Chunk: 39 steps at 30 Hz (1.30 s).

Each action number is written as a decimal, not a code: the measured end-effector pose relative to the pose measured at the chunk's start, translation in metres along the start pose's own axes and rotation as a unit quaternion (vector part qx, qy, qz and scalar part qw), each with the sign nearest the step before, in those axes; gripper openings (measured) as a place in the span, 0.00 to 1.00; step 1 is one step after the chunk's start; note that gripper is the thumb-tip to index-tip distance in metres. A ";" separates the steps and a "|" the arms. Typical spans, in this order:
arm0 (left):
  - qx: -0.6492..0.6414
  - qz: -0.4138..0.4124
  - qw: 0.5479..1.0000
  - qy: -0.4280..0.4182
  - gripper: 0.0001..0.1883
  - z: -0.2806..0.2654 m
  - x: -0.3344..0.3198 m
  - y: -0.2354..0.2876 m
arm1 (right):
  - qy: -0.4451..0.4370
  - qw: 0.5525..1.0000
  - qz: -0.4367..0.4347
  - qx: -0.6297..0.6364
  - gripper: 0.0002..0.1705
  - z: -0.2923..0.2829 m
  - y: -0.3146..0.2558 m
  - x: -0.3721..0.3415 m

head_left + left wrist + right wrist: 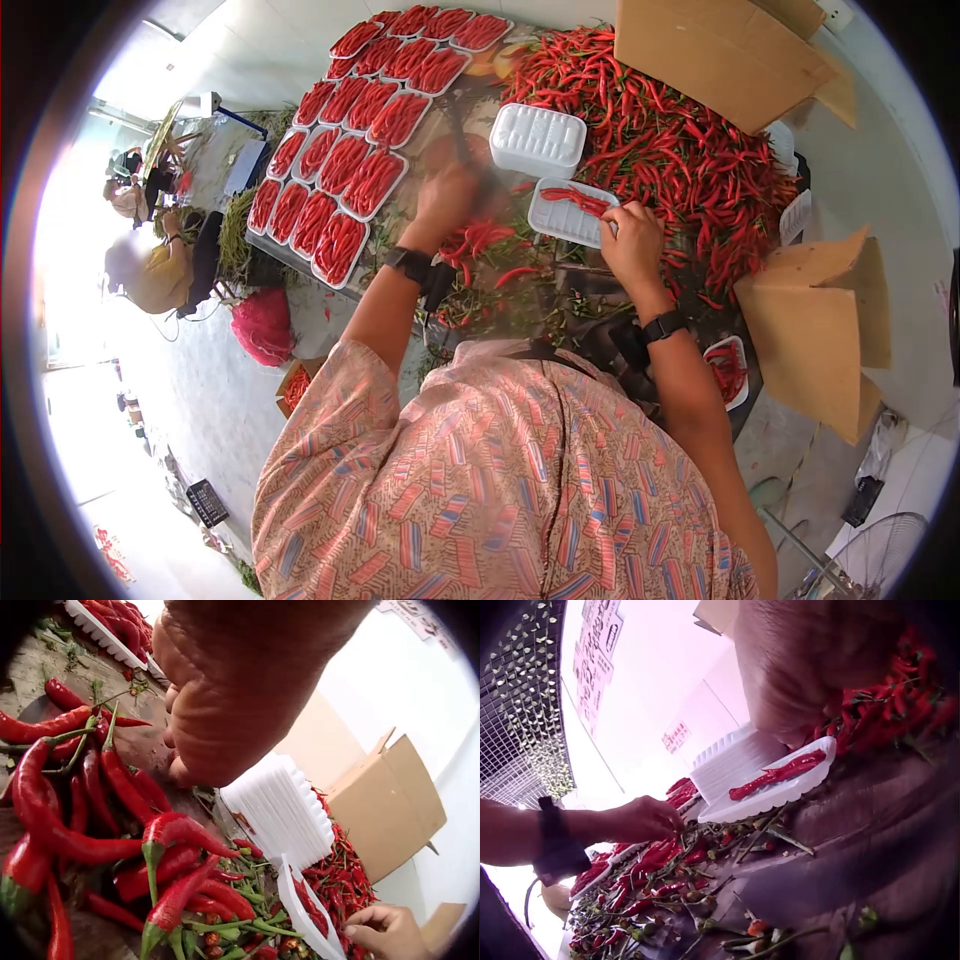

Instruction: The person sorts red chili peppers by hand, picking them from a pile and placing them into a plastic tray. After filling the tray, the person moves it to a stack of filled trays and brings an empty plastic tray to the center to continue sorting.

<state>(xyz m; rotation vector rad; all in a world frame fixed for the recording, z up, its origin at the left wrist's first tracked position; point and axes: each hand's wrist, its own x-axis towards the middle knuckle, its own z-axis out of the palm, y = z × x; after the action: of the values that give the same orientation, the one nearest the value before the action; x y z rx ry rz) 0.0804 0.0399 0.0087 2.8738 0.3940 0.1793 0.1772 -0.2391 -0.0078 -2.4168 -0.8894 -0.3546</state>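
A white foam tray point(562, 222) with a few red chili peppers point(583, 199) along one side lies in front of the person. The right hand point(633, 243) pinches the rim at its right end, fingertips close to the peppers. To the left, the left hand point(447, 205), blurred in the head view, hovers with bent fingers over the table beside a small heap of red chilies point(478, 241). In the left wrist view, the heap's peppers point(82, 780) lie below that hand, their green stems showing. Nothing shows in its fingers, whose tips are partly hidden.
Rows of filled chili trays point(345, 165) cover the table's left side. A stack of white trays point(538, 139) stands behind the worked tray. A large chili pile point(690, 160) spreads at right, beside cardboard boxes point(815, 330). Loose stems point(772, 836) litter the table; one tray point(741, 370) sits near the right forearm.
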 end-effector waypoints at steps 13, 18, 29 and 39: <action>-0.263 0.219 0.940 0.003 0.06 -0.021 -0.045 0.074 | -0.033 0.977 -0.167 0.127 0.07 -0.017 -0.059 -0.001; -0.278 0.212 0.937 0.019 0.05 -0.016 -0.050 0.080 | -0.027 0.976 -0.171 0.129 0.04 -0.020 -0.057 -0.007; -0.257 0.124 0.958 0.014 0.06 -0.021 -0.057 0.099 | -0.021 0.991 -0.093 0.097 0.07 -0.021 -0.052 0.002; -0.497 0.091 0.862 -0.030 0.05 -0.008 -0.051 0.077 | -0.238 0.842 0.171 0.453 0.16 -0.015 -0.035 -0.014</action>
<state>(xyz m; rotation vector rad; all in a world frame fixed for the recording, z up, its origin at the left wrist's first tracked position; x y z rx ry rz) 0.0495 -0.0446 0.0311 1.8700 -0.0171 0.2359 0.1425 -0.2328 0.0120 -1.6889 -0.5791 0.6974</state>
